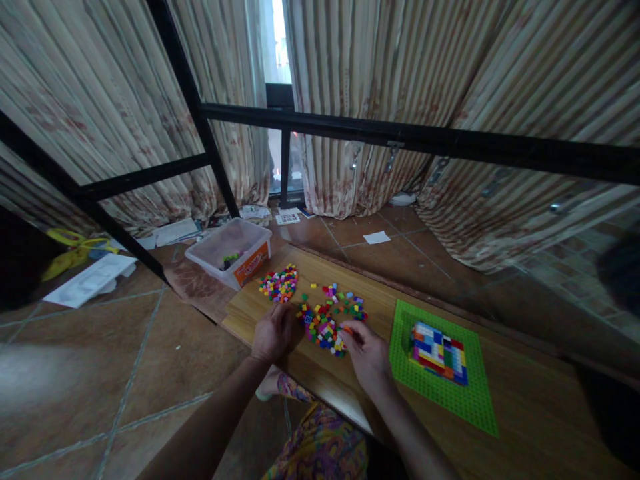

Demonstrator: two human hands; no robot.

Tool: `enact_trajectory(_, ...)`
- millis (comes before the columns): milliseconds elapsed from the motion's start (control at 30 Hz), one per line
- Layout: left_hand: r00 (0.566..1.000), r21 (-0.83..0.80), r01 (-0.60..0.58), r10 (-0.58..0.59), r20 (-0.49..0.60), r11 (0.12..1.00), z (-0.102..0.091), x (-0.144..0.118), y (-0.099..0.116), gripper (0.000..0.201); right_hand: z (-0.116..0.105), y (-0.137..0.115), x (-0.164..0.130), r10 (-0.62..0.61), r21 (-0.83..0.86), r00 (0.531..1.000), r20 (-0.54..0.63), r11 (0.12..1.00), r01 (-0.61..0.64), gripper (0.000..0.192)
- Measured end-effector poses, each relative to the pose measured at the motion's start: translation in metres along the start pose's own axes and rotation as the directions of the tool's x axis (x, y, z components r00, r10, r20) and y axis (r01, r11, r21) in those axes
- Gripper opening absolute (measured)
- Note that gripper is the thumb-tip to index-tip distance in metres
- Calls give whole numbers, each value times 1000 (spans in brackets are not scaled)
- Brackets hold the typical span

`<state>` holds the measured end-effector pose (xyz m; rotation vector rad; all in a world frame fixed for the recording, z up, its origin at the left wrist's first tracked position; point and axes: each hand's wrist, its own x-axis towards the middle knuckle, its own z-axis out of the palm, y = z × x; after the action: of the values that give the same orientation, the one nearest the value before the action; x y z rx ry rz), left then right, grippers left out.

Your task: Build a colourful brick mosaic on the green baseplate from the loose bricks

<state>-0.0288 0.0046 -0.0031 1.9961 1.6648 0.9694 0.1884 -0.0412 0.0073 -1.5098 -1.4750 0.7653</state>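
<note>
Small coloured toy bricks (323, 323) lie in a loose heap on a wooden bench, between my hands. My left hand (273, 333) rests at the heap's left side, fingers curled; what they hold, if anything, is hidden. At the right edge of the heap my right hand (370, 353) pinches what looks like a small orange toy brick (347, 329). To its right lies a green baseplate (480, 400) bearing a low, multicoloured block of joined bricks (440, 353). A second brick pile (280, 283) sits beyond my left hand.
A clear plastic box (220, 250) with an orange label and some bricks inside stands at the bench's (360, 400) far left end. A black metal frame (360, 127) crosses in front of striped curtains (370, 60). Papers (377, 237) and white packaging (90, 280) lie on the tiled floor.
</note>
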Motion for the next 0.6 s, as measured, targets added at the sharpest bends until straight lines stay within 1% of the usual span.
enact_trajectory(67,996,-125,45,-54,-71,991,-1,-13,14,20,-3,0,-19,67,124,998,-12,990,-65,25)
enact_trajectory(100,990,-195,82,-102,-93,977,-1,-22,24,21,-4,0,-29,94,167,996,2,982,-93,25)
enact_trajectory(133,987,-270,127,-149,-64,955,1,-34,35,22,-5,-1,-39,124,204,992,20,971,-125,26)
enact_trajectory(200,976,-429,216,-203,76,877,6,-59,59,24,-7,-3,-57,189,274,980,59,941,-198,30)
enact_trajectory(267,946,-552,324,-263,189,768,12,-80,79,27,-9,-5,-71,241,309,966,95,915,-259,33)
enact_trajectory(333,911,-638,406,-235,339,654,16,-91,92,27,-10,-8,-79,274,326,955,117,897,-297,33)
enact_trajectory(400,877,-685,469,-203,435,558,18,-93,99,23,-11,-10,-83,295,347,949,112,883,-315,31)
enact_trajectory(500,826,-711,559,-218,519,426,17,-87,103,19,-10,-13,-82,329,392,942,73,858,-330,30)
enact_trajectory(600,771,-703,637,-236,592,315,18,-85,105,22,-8,-15,-80,392,485,916,88,787,-383,39)
